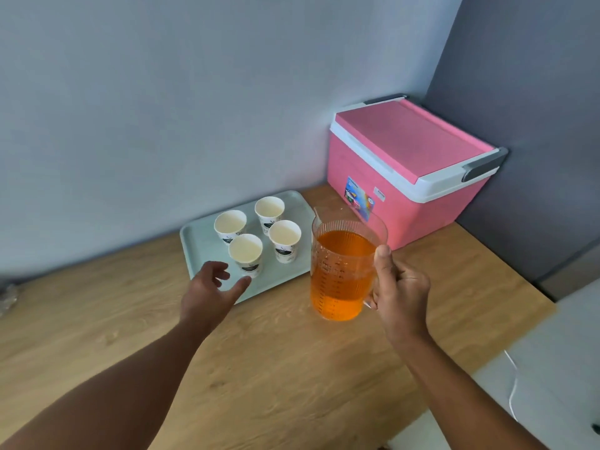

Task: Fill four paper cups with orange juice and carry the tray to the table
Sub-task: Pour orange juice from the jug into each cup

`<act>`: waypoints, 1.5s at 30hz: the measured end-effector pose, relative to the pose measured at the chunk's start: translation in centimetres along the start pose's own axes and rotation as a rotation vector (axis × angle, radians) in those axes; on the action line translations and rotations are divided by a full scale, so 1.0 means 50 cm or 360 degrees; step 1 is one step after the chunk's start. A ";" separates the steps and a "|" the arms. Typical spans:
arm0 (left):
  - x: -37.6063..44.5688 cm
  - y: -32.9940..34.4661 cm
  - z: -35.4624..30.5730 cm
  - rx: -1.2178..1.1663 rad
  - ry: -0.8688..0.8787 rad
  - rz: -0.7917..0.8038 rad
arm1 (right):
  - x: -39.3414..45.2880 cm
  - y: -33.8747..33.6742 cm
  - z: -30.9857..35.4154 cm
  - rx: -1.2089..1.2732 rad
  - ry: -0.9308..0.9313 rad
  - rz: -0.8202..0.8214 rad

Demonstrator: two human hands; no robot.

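Observation:
Several white paper cups [245, 253] stand upright and empty on a pale green tray [198, 241] against the wall. My left hand [211, 289] hovers open over the tray's front edge, fingers spread just short of the nearest cup. My right hand [397, 287] grips the handle of a clear ribbed pitcher [344, 271], thumb on top. The pitcher is upright, well over half full of orange juice, and stands right of the tray; I cannot tell if it rests on the counter.
A wooden counter [259, 368] carries everything. A pink cooler box [409, 167] with white rim and grey latches sits shut in the back right corner, close behind the pitcher. A dark wall bounds the right side. A white surface with a thin cable [513, 384] lies lower right.

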State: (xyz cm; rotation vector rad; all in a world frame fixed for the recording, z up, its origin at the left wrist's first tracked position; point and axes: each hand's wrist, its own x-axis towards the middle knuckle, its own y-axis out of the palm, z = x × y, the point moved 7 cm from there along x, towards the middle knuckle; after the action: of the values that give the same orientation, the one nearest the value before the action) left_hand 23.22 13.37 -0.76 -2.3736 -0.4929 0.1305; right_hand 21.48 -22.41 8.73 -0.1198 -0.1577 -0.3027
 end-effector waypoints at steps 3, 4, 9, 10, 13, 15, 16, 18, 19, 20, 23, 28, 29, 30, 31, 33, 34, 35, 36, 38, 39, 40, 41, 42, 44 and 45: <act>0.027 0.003 0.031 0.0057 -0.0035 -0.0011 | -0.018 0.030 0.013 -0.0008 0.0007 0.0011; 0.035 0.010 0.038 0.0050 -0.0053 0.0003 | -0.022 0.038 0.013 -0.0023 0.0012 0.0009; 0.063 0.058 0.038 -0.0113 -0.0126 0.0115 | -0.040 0.060 0.026 -0.0069 -0.0003 0.0030; 0.069 0.068 0.035 -0.0132 -0.0129 0.0125 | -0.042 0.061 0.028 -0.0068 -0.0001 0.0037; 0.079 0.089 0.026 -0.0226 -0.0188 0.0114 | -0.045 0.059 0.032 -0.0077 -0.0015 0.0056; 0.080 0.095 0.019 -0.0286 -0.0228 0.0081 | -0.049 0.053 0.031 -0.0118 -0.0017 0.0049; 0.078 0.096 0.014 -0.0303 -0.0243 0.0063 | -0.051 0.048 0.029 -0.0131 -0.0016 0.0044; 0.071 0.094 0.004 -0.0319 -0.0271 0.0033 | -0.054 0.039 0.025 -0.0153 -0.0013 0.0040; 0.066 0.091 -0.002 -0.0316 -0.0271 0.0017 | -0.056 0.035 0.022 -0.0165 -0.0008 0.0035; 0.059 0.088 -0.008 -0.0315 -0.0261 0.0002 | -0.058 0.030 0.019 -0.0167 0.0004 0.0029; 0.025 0.077 -0.030 -0.0350 -0.0231 -0.0081 | -0.067 0.013 0.018 -0.0144 0.0034 0.0020; -0.048 0.085 -0.073 -0.0370 -0.0147 -0.0123 | -0.072 -0.021 0.030 -0.0094 0.0047 0.0048; -0.062 0.088 -0.086 -0.0345 -0.0112 -0.0111 | -0.071 -0.031 0.034 -0.0076 0.0052 0.0046; -0.076 0.093 -0.097 -0.0324 -0.0084 -0.0094 | -0.070 -0.042 0.038 -0.0049 0.0059 0.0040; -0.089 0.098 -0.109 -0.0309 -0.0062 -0.0075 | -0.069 -0.053 0.042 -0.0015 0.0060 0.0035; -0.115 0.110 -0.136 -0.0271 -0.0019 -0.0041 | -0.064 -0.077 0.050 0.0009 0.0052 0.0032; -0.127 0.117 -0.151 -0.0247 0.0013 -0.0021 | -0.062 -0.090 0.053 0.0014 0.0047 0.0029; -0.138 0.126 -0.166 -0.0223 0.0046 0.0000 | -0.059 -0.103 0.054 0.0020 0.0043 0.0022; -0.149 0.133 -0.182 -0.0200 0.0078 0.0017 | -0.056 -0.117 0.054 0.0022 0.0037 0.0017; -0.167 0.148 -0.210 -0.0158 0.0137 0.0032 | -0.052 -0.144 0.055 0.0013 0.0037 0.0033; -0.176 0.156 -0.223 -0.0145 0.0160 0.0038 | -0.050 -0.157 0.055 -0.0001 0.0045 0.0056; -0.185 0.164 -0.235 -0.0142 0.0175 0.0046 | -0.047 -0.170 0.055 -0.0024 0.0048 0.0081; -0.195 0.171 -0.248 -0.0147 0.0189 0.0051 | -0.044 -0.183 0.054 -0.0057 0.0048 0.0102; -0.203 0.178 -0.259 -0.0156 0.0202 0.0053 | -0.040 -0.195 0.055 -0.0088 0.0049 0.0120; -0.220 0.192 -0.281 -0.0162 0.0239 0.0056 | -0.032 -0.220 0.054 -0.0123 0.0061 0.0147; -0.227 0.200 -0.290 -0.0158 0.0264 0.0061 | -0.028 -0.231 0.054 -0.0139 0.0066 0.0162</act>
State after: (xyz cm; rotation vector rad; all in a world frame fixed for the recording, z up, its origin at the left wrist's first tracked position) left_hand 19.13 -6.84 3.08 -2.4655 -0.3825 -0.0750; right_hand 16.25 -32.55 12.19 -0.2072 -0.0968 -0.2106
